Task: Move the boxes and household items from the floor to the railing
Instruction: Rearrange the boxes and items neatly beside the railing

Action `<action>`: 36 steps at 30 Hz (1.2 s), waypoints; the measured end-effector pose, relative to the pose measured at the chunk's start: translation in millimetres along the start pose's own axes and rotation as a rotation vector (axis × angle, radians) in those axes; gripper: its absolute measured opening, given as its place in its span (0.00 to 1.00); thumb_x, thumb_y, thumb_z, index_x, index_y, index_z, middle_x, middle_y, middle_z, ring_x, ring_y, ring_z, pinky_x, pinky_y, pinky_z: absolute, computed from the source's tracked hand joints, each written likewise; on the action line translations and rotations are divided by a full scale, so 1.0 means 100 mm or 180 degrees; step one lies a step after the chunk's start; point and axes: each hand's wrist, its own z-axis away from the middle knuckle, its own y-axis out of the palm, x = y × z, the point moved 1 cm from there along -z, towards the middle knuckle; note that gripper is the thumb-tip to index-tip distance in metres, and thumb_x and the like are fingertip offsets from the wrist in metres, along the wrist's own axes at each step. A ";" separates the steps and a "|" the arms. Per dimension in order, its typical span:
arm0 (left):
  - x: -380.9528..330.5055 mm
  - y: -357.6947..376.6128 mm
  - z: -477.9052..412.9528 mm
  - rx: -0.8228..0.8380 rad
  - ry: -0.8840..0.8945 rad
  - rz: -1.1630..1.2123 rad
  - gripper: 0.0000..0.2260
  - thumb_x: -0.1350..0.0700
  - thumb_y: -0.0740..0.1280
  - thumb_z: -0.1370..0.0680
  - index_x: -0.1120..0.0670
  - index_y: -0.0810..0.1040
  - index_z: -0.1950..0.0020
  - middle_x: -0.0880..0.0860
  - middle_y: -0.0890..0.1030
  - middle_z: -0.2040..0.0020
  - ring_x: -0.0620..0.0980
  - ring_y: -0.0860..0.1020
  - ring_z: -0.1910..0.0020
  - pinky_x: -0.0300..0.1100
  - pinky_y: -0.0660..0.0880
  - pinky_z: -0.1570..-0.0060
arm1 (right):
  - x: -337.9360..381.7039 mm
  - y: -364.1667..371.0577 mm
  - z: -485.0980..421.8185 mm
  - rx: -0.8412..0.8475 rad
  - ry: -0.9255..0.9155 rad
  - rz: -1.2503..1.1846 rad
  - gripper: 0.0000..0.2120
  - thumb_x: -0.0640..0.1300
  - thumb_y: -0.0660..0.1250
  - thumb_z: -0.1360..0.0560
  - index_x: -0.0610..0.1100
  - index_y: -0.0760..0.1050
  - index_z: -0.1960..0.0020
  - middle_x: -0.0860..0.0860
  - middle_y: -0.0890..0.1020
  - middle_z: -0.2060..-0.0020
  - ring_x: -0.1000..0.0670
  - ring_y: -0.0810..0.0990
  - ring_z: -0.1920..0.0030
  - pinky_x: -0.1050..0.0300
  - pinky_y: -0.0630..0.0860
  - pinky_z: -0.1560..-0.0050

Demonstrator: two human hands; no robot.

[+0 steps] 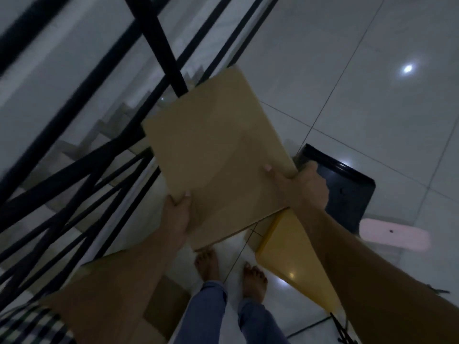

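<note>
Pointing toward the railing (159, 45) — flat cardboard box (218, 155), long axis outward

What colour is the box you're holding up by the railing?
Plain tan-brown, no print visible; the box shows best in the head view.

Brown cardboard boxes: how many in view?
2. One flat cardboard box, held by the left hand and right hand by the railing; a second cardboard box on the floor, lower left. More may be hidden.
</note>
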 end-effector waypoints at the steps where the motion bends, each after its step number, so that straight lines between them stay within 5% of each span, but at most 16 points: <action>1: -0.13 -0.07 0.20 0.0117 0.0177 -0.0147 0.27 0.47 0.63 0.18 0.55 0.61 0.22 0.47 0.70 0.31 0.51 0.71 0.34 0.46 0.69 0.41 | -0.01 -0.16 0.15 -0.0031 0.0110 -0.0070 0.40 0.77 0.68 0.35 0.45 0.64 0.42 0.50 0.74 0.54 0.45 0.77 0.55 0.51 0.74 0.59; 6: -0.84 -0.43 1.18 0.0811 0.0665 -0.0551 0.28 0.49 0.66 0.19 0.50 0.60 0.21 0.46 0.72 0.34 0.47 0.74 0.41 0.44 0.71 0.41 | -0.09 -0.82 0.93 -0.0147 0.0342 -0.0340 0.43 0.75 0.68 0.34 0.42 0.65 0.35 0.45 0.77 0.46 0.39 0.80 0.43 0.49 0.74 0.50; 9: -1.24 -0.66 1.63 0.1287 0.0981 -0.0734 0.26 0.54 0.65 0.18 0.48 0.60 0.22 0.44 0.75 0.38 0.46 0.76 0.42 0.44 0.74 0.40 | -0.05 -1.09 1.40 -0.0105 0.0346 -0.0306 0.48 0.81 0.60 0.36 0.44 0.69 0.33 0.45 0.80 0.41 0.39 0.81 0.45 0.45 0.78 0.44; 12: -1.55 -0.88 1.96 0.1639 0.1254 -0.1025 0.21 0.57 0.62 0.16 0.46 0.63 0.24 0.42 0.77 0.42 0.42 0.77 0.44 0.39 0.75 0.46 | 0.05 -1.31 1.82 -0.0092 0.0360 -0.0504 0.47 0.80 0.60 0.35 0.45 0.70 0.31 0.47 0.80 0.41 0.40 0.82 0.48 0.42 0.82 0.50; 16: -1.75 -1.25 2.25 0.1646 0.1253 -0.0902 0.17 0.58 0.63 0.17 0.52 0.68 0.27 0.51 0.79 0.38 0.51 0.79 0.42 0.49 0.77 0.41 | 0.28 -1.58 2.18 -0.0260 0.0091 -0.0459 0.44 0.80 0.60 0.35 0.45 0.73 0.37 0.47 0.81 0.45 0.40 0.82 0.49 0.42 0.82 0.50; 20: -1.68 -1.67 2.64 0.1505 0.1382 -0.0650 0.16 0.59 0.62 0.17 0.47 0.67 0.30 0.49 0.78 0.44 0.48 0.79 0.47 0.43 0.78 0.50 | 0.44 -1.73 2.60 -0.0364 -0.0143 -0.0399 0.44 0.81 0.62 0.37 0.45 0.73 0.38 0.46 0.81 0.48 0.40 0.83 0.54 0.43 0.83 0.54; 29: -1.13 -2.58 3.20 0.1301 0.1269 -0.0275 0.20 0.59 0.60 0.16 0.50 0.65 0.24 0.49 0.78 0.42 0.47 0.79 0.49 0.42 0.77 0.55 | 0.52 -1.56 3.50 -0.0129 -0.0431 -0.0266 0.38 0.78 0.63 0.34 0.46 0.71 0.43 0.48 0.78 0.52 0.43 0.82 0.56 0.46 0.84 0.59; 36: -0.32 -3.09 3.14 0.0983 0.1175 0.0139 0.23 0.56 0.65 0.18 0.45 0.62 0.25 0.51 0.77 0.37 0.55 0.77 0.38 0.56 0.73 0.35 | 0.52 -1.06 3.78 0.0127 -0.0656 0.0146 0.43 0.82 0.59 0.37 0.45 0.70 0.42 0.47 0.80 0.49 0.40 0.82 0.51 0.49 0.79 0.52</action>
